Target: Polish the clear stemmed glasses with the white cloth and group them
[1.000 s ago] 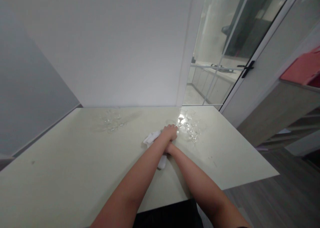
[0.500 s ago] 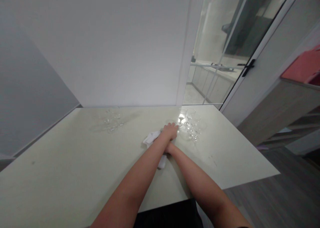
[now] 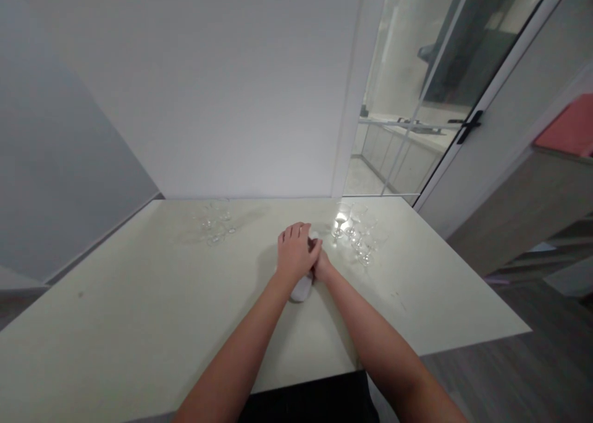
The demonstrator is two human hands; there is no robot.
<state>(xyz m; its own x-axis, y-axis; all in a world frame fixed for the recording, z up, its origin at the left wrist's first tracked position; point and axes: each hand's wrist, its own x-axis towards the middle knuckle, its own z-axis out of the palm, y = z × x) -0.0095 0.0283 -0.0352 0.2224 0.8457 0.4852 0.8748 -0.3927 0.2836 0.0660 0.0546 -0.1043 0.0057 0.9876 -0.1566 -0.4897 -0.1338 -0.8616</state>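
Note:
A crumpled white cloth (image 3: 302, 289) is bunched under and between my two hands at the middle of the table. My left hand (image 3: 294, 248) lies over it from the left, fingers bent around it and thumb reaching toward the right hand. Pressed against its other side, my right hand (image 3: 321, 265) is closed on the cloth, its fingers partly hidden behind the left hand. Several clear stemmed glasses (image 3: 351, 231) stand just beyond and to the right of my hands. Whether anything is wrapped inside the cloth cannot be seen.
Another group of clear glasses (image 3: 214, 224) stands at the back left of the pale table (image 3: 152, 299). A white wall panel (image 3: 250, 102) rises behind the table. To the right are a glass door with a black handle (image 3: 470, 126) and a shelf unit (image 3: 514, 207).
My left hand has drawn back from across the right hand, near the glasses, and moved left onto the cloth. The cloth is now mostly covered by my hands. The view has shifted slightly.

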